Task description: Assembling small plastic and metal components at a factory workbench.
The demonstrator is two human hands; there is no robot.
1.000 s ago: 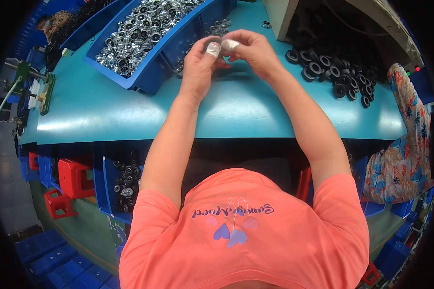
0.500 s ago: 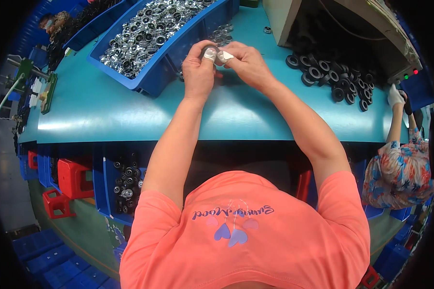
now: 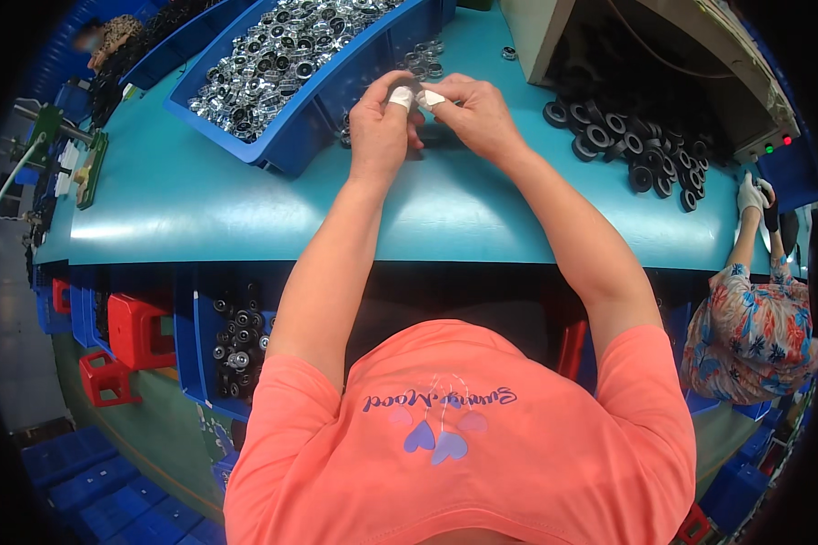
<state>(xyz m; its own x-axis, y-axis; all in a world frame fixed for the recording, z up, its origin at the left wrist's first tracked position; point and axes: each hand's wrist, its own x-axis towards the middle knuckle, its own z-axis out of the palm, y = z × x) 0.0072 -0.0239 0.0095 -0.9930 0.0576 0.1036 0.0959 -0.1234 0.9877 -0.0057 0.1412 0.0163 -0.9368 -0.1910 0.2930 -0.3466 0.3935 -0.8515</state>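
Over the teal worktable, my left hand [image 3: 380, 125] and my right hand [image 3: 478, 116] meet on one small black ring [image 3: 404, 83]. Both are closed on it, fingers curled round its far side and thumbs pressing from the near side. White tape wraps each thumb tip. Part of the ring is hidden by my fingers, so I cannot tell whether anything sits inside it. Just left of my hands stands a blue bin [image 3: 302, 145] heaped with shiny metal-and-black hubs [image 3: 268, 64]. A few loose hubs [image 3: 421, 60] lie beyond my fingers.
Many black rings [image 3: 636, 145] are piled on the teal worktable [image 3: 482, 232], at the mouth of a beige machine [image 3: 534, 41]. At far right a co-worker in a flowered top [image 3: 754, 336] works with gloved hands. Red stools [image 3: 136, 331] and a parts bin [image 3: 195, 350] stand below left.
My hands stay together on the black ring, with the grip and thumbs shifted slightly. The co-worker's gloved hands at the right have moved a little.
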